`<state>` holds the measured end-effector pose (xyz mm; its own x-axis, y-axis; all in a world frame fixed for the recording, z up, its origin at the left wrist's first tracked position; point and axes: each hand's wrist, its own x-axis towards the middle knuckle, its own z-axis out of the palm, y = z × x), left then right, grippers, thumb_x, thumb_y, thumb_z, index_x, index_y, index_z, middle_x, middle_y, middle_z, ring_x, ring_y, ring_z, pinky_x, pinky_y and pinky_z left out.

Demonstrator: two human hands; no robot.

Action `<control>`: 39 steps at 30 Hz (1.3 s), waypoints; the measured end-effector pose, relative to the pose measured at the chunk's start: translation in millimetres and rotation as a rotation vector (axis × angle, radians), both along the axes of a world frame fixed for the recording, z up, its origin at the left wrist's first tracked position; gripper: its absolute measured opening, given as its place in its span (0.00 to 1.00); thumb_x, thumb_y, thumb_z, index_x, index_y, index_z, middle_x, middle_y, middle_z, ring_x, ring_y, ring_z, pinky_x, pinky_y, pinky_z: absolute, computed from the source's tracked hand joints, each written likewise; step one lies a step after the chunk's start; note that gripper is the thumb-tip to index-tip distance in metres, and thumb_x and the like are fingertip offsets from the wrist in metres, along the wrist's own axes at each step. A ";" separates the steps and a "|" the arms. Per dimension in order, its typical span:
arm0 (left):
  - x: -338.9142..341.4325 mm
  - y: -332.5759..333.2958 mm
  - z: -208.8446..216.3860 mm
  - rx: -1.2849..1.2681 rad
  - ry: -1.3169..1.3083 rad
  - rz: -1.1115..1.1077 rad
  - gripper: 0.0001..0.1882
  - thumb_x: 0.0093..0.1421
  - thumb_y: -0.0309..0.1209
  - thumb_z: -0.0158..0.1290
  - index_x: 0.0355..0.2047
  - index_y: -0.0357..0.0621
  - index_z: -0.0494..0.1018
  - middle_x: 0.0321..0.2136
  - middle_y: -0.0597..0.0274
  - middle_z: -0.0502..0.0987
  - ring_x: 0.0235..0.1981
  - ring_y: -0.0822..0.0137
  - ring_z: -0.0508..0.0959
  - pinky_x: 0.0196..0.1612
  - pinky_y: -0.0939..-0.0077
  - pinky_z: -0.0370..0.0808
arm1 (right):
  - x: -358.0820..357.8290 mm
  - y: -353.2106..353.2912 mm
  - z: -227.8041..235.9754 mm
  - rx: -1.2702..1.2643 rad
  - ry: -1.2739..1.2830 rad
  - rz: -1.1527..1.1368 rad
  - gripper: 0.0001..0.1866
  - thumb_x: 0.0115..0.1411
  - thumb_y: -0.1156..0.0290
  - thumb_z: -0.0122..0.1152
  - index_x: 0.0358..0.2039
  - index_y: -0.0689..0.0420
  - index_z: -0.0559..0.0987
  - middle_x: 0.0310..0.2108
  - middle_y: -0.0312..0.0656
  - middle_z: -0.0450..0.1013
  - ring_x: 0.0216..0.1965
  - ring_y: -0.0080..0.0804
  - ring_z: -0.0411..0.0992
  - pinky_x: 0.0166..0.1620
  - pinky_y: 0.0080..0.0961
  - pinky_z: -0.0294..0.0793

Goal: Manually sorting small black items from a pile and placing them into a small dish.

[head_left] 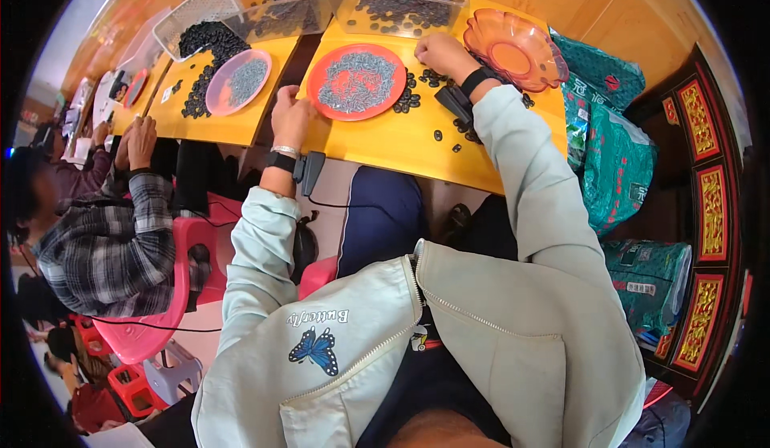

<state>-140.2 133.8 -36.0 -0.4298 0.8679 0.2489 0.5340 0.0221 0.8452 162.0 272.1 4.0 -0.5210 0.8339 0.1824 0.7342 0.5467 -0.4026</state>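
Observation:
My left hand (290,119) is at the near edge of the yellow table, left of a red plate (311,89) heaped with small grey metal screws (361,81). Its fingers are curled together, and whatever lies in them is hidden. Beyond the plate's right side, my right hand (446,53) reaches over loose, small round black pieces (408,100). The fingers there are closed and point down to the left; I cannot make out anything in them. Both wrists wear black straps with dark boxes.
A scalloped orange bowl (513,56) stands right of my right hand. Behind the plate is a clear bin (337,15) of black pieces. Leftward are a pink bowl (215,99) of screws and a white basket (188,16). A co-worker's hands (138,143) rest there. Green bags (613,167) stand right.

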 end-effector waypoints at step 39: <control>139.7 -119.6 28.0 0.162 -0.964 -0.450 0.04 0.61 0.27 0.42 0.31 0.41 0.63 0.21 0.65 0.68 0.20 0.75 0.69 0.25 0.83 0.67 | -38.2 -220.5 22.1 -0.699 1.058 0.085 0.07 0.56 0.80 0.57 0.35 0.67 0.74 0.29 0.38 0.74 0.30 0.19 0.73 0.34 0.15 0.73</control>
